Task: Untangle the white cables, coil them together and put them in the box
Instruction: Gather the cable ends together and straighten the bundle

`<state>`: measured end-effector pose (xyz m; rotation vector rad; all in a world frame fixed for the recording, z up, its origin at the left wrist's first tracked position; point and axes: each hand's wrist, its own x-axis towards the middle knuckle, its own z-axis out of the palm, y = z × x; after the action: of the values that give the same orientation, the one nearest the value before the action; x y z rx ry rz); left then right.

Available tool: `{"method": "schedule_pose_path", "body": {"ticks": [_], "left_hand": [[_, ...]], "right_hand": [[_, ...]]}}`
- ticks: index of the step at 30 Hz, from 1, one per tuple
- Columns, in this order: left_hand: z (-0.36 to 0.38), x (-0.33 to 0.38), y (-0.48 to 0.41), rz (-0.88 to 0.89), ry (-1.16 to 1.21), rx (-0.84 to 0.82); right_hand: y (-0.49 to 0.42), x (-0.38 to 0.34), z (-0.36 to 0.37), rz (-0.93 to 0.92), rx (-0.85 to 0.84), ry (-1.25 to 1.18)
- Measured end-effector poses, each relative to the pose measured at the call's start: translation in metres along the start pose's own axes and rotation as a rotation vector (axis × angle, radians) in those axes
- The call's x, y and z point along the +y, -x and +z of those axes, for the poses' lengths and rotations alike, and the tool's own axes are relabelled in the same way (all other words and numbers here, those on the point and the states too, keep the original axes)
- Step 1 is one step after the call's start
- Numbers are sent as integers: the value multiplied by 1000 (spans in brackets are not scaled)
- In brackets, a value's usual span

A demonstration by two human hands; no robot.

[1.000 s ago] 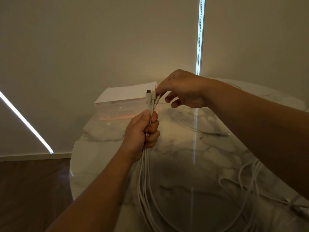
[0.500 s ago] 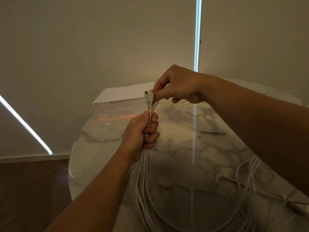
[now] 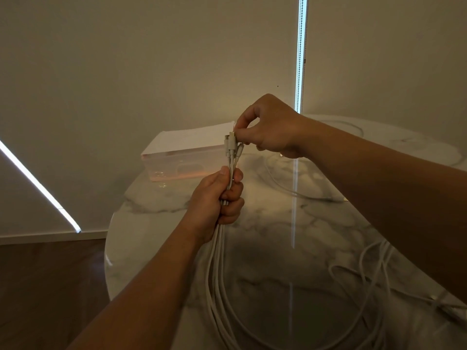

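A dim room with plain beige walls, a bright vertical light strip [image 3: 302,54] at one o'clock and a slanting one low at nine o'clock; dark wood floor [image 3: 50,286] shows beside a round marble table [image 3: 328,223]. At about eleven o'clock on the table top, near its far edge, sits the box [image 3: 182,160], translucent with a pale lid or sheet lying across its top. Over the table the left hand [image 3: 214,198] is clenched around a bundle of white cables [image 3: 219,274], holding them upright so that the plug ends [image 3: 231,142] stick up above the fist in front of the box. The right hand [image 3: 267,127] comes in from three o'clock and pinches the tip of one of those plugs between thumb and forefinger, its other fingers curled under. Below the left fist the cables hang down and sweep in long curves across the table toward six o'clock. More loose loops [image 3: 366,269] lie heaped at four o'clock, by the right forearm, and a single thin strand [image 3: 285,188] trails over the marble at two o'clock.
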<state>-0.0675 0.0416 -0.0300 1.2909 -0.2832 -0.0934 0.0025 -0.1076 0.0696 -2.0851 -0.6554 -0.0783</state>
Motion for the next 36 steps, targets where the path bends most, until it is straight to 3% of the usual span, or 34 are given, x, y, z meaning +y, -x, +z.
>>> {"method": "schedule_pose_path", "body": {"ticks": [5, 9, 14, 23, 27, 36], "left_hand": [[1, 0, 2, -3, -83, 43], [3, 1, 1, 15, -115, 102], [7, 2, 1, 31, -129, 138], [5, 5, 0, 1, -156, 100], [-7, 6, -3, -4, -332, 87], [-6, 8, -3, -136, 77, 26]], "right_hand": [[2, 3, 1, 42, -55, -24], [0, 4, 1, 19, 70, -156], [4, 0, 28, -134, -47, 26], [-3, 3, 42, -179, -81, 192], [-2, 9, 45, -197, -121, 209], [-4, 15, 42, -117, -146, -27]]}}
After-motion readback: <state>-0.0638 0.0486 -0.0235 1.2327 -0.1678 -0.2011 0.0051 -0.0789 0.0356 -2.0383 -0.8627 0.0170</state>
